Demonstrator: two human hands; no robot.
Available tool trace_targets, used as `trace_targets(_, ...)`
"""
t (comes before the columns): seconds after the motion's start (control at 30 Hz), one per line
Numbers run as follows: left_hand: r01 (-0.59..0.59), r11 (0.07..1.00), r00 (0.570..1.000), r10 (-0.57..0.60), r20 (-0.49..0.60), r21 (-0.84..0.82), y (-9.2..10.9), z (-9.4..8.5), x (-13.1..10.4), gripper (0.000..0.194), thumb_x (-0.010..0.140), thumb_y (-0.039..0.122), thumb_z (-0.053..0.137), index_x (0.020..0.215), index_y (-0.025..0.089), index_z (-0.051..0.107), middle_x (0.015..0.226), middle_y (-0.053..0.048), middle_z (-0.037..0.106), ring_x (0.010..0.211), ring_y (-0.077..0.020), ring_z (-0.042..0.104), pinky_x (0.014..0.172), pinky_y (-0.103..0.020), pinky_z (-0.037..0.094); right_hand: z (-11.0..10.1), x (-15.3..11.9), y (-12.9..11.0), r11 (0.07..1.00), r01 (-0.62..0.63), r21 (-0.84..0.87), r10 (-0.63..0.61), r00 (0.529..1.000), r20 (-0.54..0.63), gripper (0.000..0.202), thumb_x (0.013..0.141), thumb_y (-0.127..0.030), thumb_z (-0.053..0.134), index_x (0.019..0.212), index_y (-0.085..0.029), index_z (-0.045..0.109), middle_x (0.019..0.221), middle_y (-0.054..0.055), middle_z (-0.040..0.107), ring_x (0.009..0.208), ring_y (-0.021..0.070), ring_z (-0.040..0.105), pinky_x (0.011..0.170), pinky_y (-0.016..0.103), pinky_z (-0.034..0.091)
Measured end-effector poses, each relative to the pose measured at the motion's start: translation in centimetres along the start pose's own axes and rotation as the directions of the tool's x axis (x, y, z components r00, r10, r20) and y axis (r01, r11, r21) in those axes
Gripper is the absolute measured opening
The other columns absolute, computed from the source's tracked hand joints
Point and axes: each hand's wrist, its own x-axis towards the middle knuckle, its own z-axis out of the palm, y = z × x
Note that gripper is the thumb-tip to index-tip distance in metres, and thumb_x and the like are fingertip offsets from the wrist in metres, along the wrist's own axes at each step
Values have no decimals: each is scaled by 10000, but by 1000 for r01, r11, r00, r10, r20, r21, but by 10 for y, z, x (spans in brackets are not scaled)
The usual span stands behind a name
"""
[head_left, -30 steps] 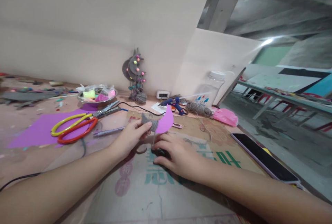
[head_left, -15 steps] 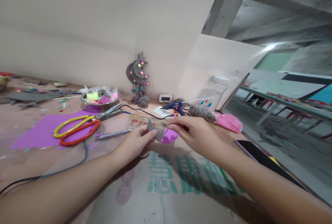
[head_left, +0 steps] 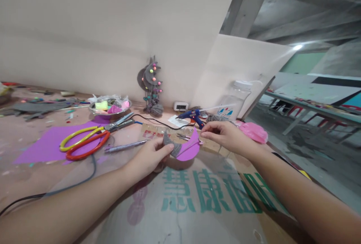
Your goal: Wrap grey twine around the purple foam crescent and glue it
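Pinching the yarn-wrapped end of the crescent (head_left: 188,154) with the left grip (head_left: 153,153), with thumb on top and fingers curled beneath, just above the surface (head_left: 153,214). Pinching with the right grip (head_left: 218,134) too, with thumb and forefinger together, apparently on the yarn (head_left: 174,148), just beside the purple tip. Running slantwise from the left thumb across the purple face towards the right grip, though too fine to follow all the way!

Looks like winding, with more than half the crescent bare. So, pull the yarn taut, but never hard enough to buckle the thin sheet. Lay every turn snug against its neighbour, with no purple peeping through. Trap each new turn under the left thumb before passing behind, then shift the left grip along in small steps. Careful on the curve: likely to bunch at the inner edge and fan apart at the outer.

Watch the snips (head_left: 184,137), lying just beyond the crescent and between both grips, easy to snag on. Mind the glue gun (head_left: 194,115) farther out, beyond the right fingertips, possibly hot. No need for the scissors (head_left: 84,142), well left of the left grip, past the pen (head_left: 124,146).
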Motion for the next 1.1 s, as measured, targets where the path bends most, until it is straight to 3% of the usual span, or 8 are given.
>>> trace_targets(0.17, 38, 999, 999, -38, 16, -9, 4, 1, -3, 255, 765, 398, 575, 720, 183, 447, 457, 101, 369, 296, -22, 263, 296, -141, 163, -5, 5, 13, 998, -35, -54, 34, 999, -13, 270, 764, -431, 569, 752, -170, 637, 705, 11, 640, 647, 148, 556, 591, 259, 402)
trace_targets(0.43, 53, 996, 995, -59, 83, 66, 5, 1, -5, 261, 781, 424, 557, 825, 168, 529, 473, 76, 428, 306, -24, 230, 291, -145, 142, 2, 8, 26, 997, -37, -61, 20, 968, -251, 257, 769, -420, 577, 778, -176, 656, 767, 26, 668, 705, 171, 588, 653, 278, 425)
trace_targets(0.7, 19, 998, 989, -28, 147, 59, 10, 1, -8, 232, 750, 369, 611, 785, 140, 597, 517, 60, 419, 363, -26, 282, 318, -138, 148, 17, 7, 28, 999, 13, -49, -31, 919, -393, 239, 799, -399, 564, 806, -177, 651, 776, 34, 672, 709, 176, 596, 649, 288, 445)
trace_targets(0.8, 21, 1000, 986, -21, 166, 5, 12, 3, -9, 230, 725, 360, 642, 731, 137, 588, 502, 66, 394, 367, -24, 270, 323, -140, 130, 25, 8, 32, 991, 34, -128, -81, 920, -383, 228, 815, -355, 546, 872, -179, 680, 872, 67, 671, 819, 208, 593, 739, 341, 457)
trace_targets(0.93, 47, 999, 987, -46, 157, -2, 8, 2, -7, 237, 752, 389, 607, 746, 155, 566, 497, 72, 388, 342, -25, 252, 314, -149, 130, 31, 7, 33, 952, 120, -282, -201, 939, -278, 263, 784, -255, 569, 1011, -205, 692, 1096, 102, 615, 1055, 276, 503, 904, 441, 387)
trace_targets(1.03, 65, 997, 989, -59, 132, -41, 4, 0, -5, 211, 778, 383, 572, 744, 180, 526, 486, 83, 353, 330, -32, 240, 307, -156, 132, 32, 4, 24, 999, 30, 25, -24, 978, -210, 273, 819, -258, 522, 1039, -210, 676, 1073, 84, 639, 885, 211, 581, 757, 355, 470)
trace_targets(1.1, 67, 995, 992, -57, 116, -80, 2, -1, -5, 211, 782, 375, 567, 720, 190, 489, 489, 86, 338, 332, -35, 240, 310, -158, 131, 33, 2, 17, 924, -75, 376, 106, 993, -61, 310, 834, -270, 503, 1113, -217, 628, 1109, 76, 633, 624, 116, 570, 527, 250, 451)
